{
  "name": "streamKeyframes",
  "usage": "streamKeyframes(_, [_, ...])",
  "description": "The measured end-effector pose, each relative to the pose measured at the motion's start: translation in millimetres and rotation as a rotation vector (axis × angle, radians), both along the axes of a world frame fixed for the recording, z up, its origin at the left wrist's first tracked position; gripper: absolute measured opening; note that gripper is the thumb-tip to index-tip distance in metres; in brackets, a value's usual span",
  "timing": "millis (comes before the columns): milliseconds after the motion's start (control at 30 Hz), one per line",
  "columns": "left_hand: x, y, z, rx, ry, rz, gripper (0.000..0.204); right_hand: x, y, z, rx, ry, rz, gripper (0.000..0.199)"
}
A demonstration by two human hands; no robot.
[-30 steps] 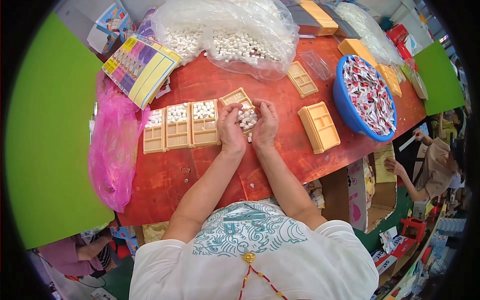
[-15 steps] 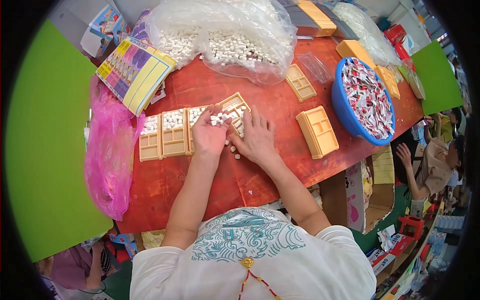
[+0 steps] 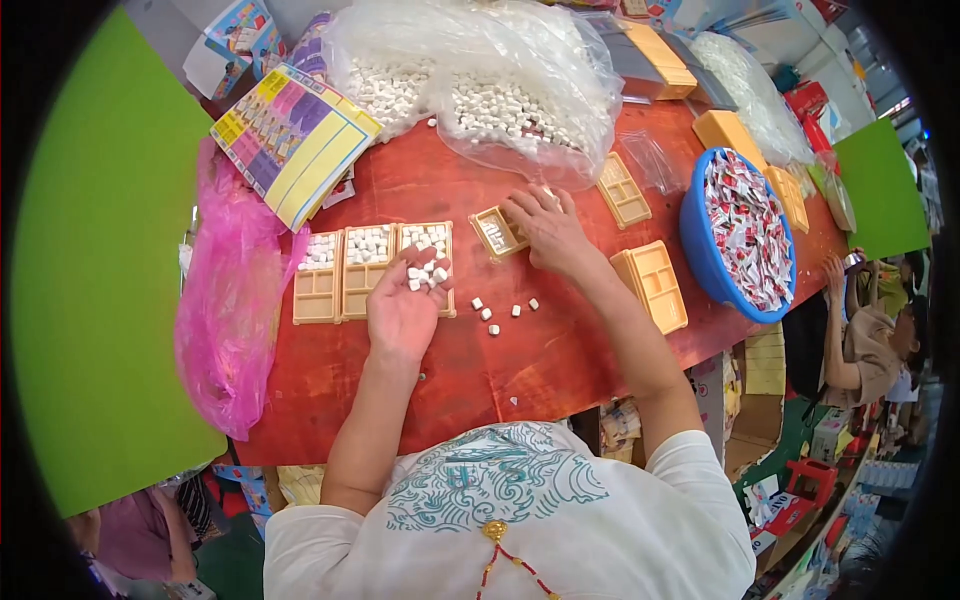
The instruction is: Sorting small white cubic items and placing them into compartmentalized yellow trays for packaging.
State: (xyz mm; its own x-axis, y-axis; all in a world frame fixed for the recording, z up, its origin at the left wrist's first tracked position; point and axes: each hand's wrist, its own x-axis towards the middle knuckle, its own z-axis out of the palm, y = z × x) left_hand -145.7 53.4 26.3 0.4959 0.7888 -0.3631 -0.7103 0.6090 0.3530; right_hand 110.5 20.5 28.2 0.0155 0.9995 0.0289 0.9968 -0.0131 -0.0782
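My left hand point(image 3: 402, 312) lies palm up and cupped, holding several small white cubes point(image 3: 426, 276) in its palm and fingers. It hovers over the right one of three tan compartment trays point(image 3: 317, 296) standing side by side, whose far compartments hold white cubes. Farther right, my right hand point(image 3: 550, 232) grips a separate tan compartment tray point(image 3: 487, 226) by its right side, fingers over the far edge. That tray is turned at an angle, with a few white bits visible inside. Several loose white cubes point(image 3: 494, 329) lie on the red table point(image 3: 480, 375) between my hands.
A clear bag point(image 3: 520, 90) of white cubes fills the far side. At right are a blue basin point(image 3: 692, 215) of small packets and stacked tan trays point(image 3: 655, 285). A pink plastic bag point(image 3: 225, 330) and printed card sheets point(image 3: 295, 145) lie left. Another person point(image 3: 868, 335) sits at far right.
My right hand has moved away and right, taking the angled tray from beside the row. More loose cubes show on the table. My left hand still cups its cubes, slightly lower.
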Motion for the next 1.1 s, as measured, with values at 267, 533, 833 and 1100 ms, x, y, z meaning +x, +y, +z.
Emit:
streamKeyframes(267, [-9.5,-11.7,-5.6,0.062,-0.068,-0.083,0.023,-0.2,10.3,-5.8,0.081,0.023,0.344,0.06])
streamKeyframes(533, [-4.1,-7.8,-7.8,0.07,-0.098,-0.132,0.023,-23.0,4.9,-19.6,0.075,0.323,0.126,0.041])
streamKeyframes(833, [-8.7,-7.4,-7.1,0.068,-0.115,-0.124,0.025,-40.1,-17.5,-7.1,0.311,0.419,0.399,0.043])
streamKeyframes(1100, [6.2,-2.8,-4.6,0.052,-0.138,-0.149,0.024,6.1,-0.7,-25.5,0.534,0.304,-0.148,0.035])
